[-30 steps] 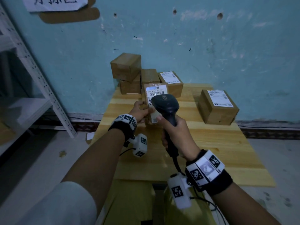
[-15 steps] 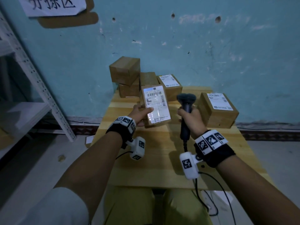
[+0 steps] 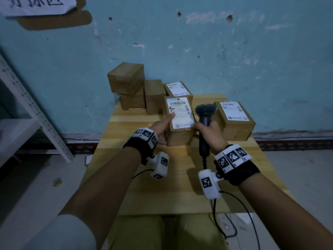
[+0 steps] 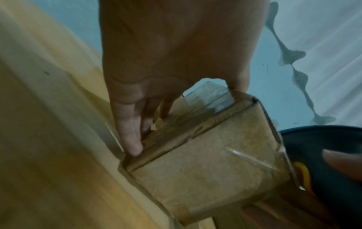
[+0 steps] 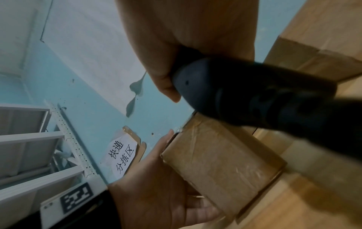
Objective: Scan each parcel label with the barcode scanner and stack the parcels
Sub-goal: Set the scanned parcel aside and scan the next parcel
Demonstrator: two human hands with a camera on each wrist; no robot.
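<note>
A brown cardboard parcel [image 3: 179,121] with a white barcode label on top sits at the middle of the wooden table [image 3: 171,186]. My left hand [image 3: 163,128] grips its left side, thumb on the label's edge, fingers down the side face [image 4: 129,136]. The parcel [image 4: 211,156] fills the left wrist view. My right hand [image 3: 209,132] holds the black barcode scanner [image 3: 205,112] upright just right of the parcel, one fingertip touching the parcel's right top edge. In the right wrist view the scanner [image 5: 254,96] hangs above the parcel [image 5: 219,162].
Another labelled parcel [image 3: 234,120] stands at the right. At the back left, several parcels [image 3: 142,91] sit against the blue wall, two stacked. A white metal shelf [image 3: 27,112] stands on the left. The scanner's cable [image 3: 234,213] runs off the table's near edge.
The scanner swung away from the label to the right and now stands upright beside the parcel. The parcel came down from a tilted hold onto the table.
</note>
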